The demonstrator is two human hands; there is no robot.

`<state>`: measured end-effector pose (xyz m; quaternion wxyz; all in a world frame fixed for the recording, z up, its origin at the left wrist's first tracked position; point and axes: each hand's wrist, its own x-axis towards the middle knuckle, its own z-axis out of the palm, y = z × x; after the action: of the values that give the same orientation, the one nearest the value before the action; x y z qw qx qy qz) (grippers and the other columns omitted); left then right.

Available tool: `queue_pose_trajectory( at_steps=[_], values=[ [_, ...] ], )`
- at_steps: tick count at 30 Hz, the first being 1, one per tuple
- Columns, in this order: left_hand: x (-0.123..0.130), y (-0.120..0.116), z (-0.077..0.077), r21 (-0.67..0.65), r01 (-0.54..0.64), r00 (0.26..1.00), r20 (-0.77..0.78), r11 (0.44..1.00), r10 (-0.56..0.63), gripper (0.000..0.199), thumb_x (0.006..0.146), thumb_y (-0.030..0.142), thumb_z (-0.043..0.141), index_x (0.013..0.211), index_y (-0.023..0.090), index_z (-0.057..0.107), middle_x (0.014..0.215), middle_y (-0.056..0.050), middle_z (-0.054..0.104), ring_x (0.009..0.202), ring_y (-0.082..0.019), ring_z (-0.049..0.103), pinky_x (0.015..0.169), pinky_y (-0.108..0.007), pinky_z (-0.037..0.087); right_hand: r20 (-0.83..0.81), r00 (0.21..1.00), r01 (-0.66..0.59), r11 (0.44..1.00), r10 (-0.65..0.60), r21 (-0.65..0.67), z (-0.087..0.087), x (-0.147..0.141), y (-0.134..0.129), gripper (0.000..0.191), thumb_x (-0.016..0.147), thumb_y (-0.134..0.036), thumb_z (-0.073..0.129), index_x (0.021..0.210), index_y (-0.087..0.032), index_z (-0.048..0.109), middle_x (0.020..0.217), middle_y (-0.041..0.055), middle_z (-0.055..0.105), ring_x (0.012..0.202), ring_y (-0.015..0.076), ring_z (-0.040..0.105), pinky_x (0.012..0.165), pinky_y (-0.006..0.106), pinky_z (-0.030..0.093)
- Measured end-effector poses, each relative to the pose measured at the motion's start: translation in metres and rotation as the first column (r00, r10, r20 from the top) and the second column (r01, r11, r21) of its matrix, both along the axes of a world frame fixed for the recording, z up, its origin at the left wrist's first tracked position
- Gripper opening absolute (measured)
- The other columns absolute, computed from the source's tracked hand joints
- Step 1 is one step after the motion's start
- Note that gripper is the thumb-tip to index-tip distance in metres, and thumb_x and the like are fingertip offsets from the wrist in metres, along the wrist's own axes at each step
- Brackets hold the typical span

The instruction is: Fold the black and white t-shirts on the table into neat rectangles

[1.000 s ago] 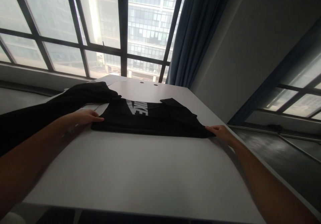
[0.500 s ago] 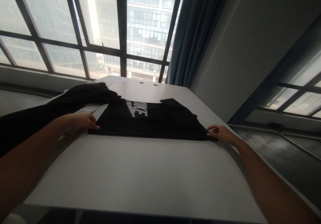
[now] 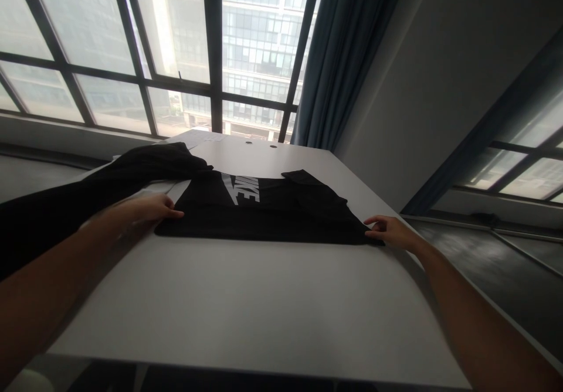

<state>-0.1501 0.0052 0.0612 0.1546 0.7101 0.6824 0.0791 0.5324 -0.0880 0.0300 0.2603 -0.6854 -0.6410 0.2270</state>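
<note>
White table (image 3: 264, 298): a black shirt (image 3: 281, 219) lies between the left hand (image 3: 152, 206), curled at its edge, grip unclear, and right hand (image 3: 391, 232), fingers parted, touching its corner.

At the left side of the white table (image 3: 264, 298), the bare left forearm (image 3: 61, 269) narrows to a slim wrist (image 3: 112, 211) and bare left hand (image 3: 152, 207); at its right side, the right forearm (image 3: 466, 310) is bare too, tapering to a bare right hand (image 3: 390, 232).
</note>
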Motion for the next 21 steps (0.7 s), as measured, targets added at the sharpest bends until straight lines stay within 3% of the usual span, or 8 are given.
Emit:
queue_pose_trajectory(
  at_steps=[3,6,9,11,12,14,16,21],
  values=[
    [-0.004,0.002,0.003,-0.182,0.038,0.996,-0.075,0.983,-0.053,0.044,0.069,0.062,0.077,0.069,0.018,0.069,0.071,-0.001,0.071,0.078,-0.022,0.064,0.069,-0.028,0.045,0.016,1.000,-0.022,1.000,0.022,0.004,-0.001,0.004,0.002,0.046,0.057,-0.049,0.082,0.090,-0.019,0.071,0.060,-0.0019,0.064,0.054,0.0153,0.059,0.054,0.028,0.045],
    [-0.004,0.001,0.006,-0.161,0.029,0.991,-0.125,0.986,-0.050,0.041,0.073,0.058,0.076,0.074,0.018,0.070,0.077,-0.004,0.073,0.082,-0.024,0.066,0.072,-0.030,0.047,0.115,0.992,-0.046,0.999,0.043,0.025,-0.002,0.005,0.004,0.042,0.060,-0.048,0.080,0.090,-0.019,0.072,0.065,0.0002,0.068,0.057,0.0175,0.062,0.057,0.030,0.049],
    [0.016,-0.007,0.004,0.170,0.036,0.988,-0.152,0.985,-0.010,0.046,0.077,0.061,0.069,0.096,0.019,0.074,0.099,-0.010,0.076,0.098,-0.032,0.068,0.083,-0.038,0.052,0.287,0.954,0.015,0.971,-0.085,0.239,0.000,-0.006,0.005,0.041,0.069,-0.049,0.074,0.098,-0.020,0.072,0.083,0.0054,0.074,0.070,0.0228,0.069,0.069,0.037,0.055],
    [0.041,-0.017,-0.001,0.432,0.182,0.981,-0.137,0.883,-0.135,0.052,0.088,0.063,0.055,0.112,0.020,0.072,0.117,-0.013,0.073,0.114,-0.034,0.065,0.097,-0.043,0.050,0.345,0.916,0.037,0.900,-0.204,0.434,0.002,-0.026,0.006,0.040,0.079,-0.052,0.067,0.104,-0.020,0.072,0.098,0.0094,0.076,0.087,0.0276,0.072,0.082,0.043,0.056],
    [0.055,-0.022,-0.006,0.475,0.303,0.953,-0.131,0.826,-0.274,0.054,0.093,0.061,0.046,0.118,0.020,0.071,0.125,-0.012,0.071,0.120,-0.032,0.062,0.104,-0.044,0.047,0.356,0.906,0.021,0.864,-0.230,0.504,0.002,-0.040,0.007,0.040,0.084,-0.053,0.063,0.106,-0.020,0.072,0.104,0.0111,0.076,0.095,0.0298,0.071,0.089,0.046,0.055],
    [0.083,-0.033,-0.017,0.464,0.504,0.851,-0.125,0.728,-0.510,0.059,0.099,0.061,0.035,0.130,0.021,0.066,0.139,-0.010,0.065,0.131,-0.028,0.056,0.114,-0.043,0.040,0.376,0.911,-0.076,0.827,-0.170,0.558,-0.001,-0.070,0.009,0.041,0.091,-0.052,0.057,0.112,-0.020,0.072,0.115,0.0134,0.074,0.109,0.0320,0.069,0.099,0.049,0.053],
    [0.101,-0.039,-0.030,0.383,0.613,0.776,-0.125,0.691,-0.619,0.063,0.102,0.061,0.029,0.143,0.022,0.058,0.153,-0.009,0.054,0.142,-0.027,0.047,0.122,-0.045,0.029,0.394,0.919,-0.204,0.826,-0.024,0.526,-0.007,-0.099,0.012,0.043,0.093,-0.049,0.056,0.121,-0.019,0.069,0.125,0.0139,0.072,0.118,0.0318,0.066,0.106,0.051,0.050],
    [0.107,-0.035,-0.051,0.112,0.645,0.764,-0.116,0.756,-0.635,0.066,0.104,0.059,0.021,0.161,0.027,0.033,0.169,-0.004,0.026,0.156,-0.024,0.021,0.127,-0.049,0.010,0.358,0.892,-0.386,0.874,0.274,0.294,-0.025,-0.131,0.015,0.052,0.097,-0.049,0.052,0.139,-0.020,0.061,0.147,0.0122,0.058,0.138,0.0291,0.053,0.119,0.051,0.038]
  ],
)
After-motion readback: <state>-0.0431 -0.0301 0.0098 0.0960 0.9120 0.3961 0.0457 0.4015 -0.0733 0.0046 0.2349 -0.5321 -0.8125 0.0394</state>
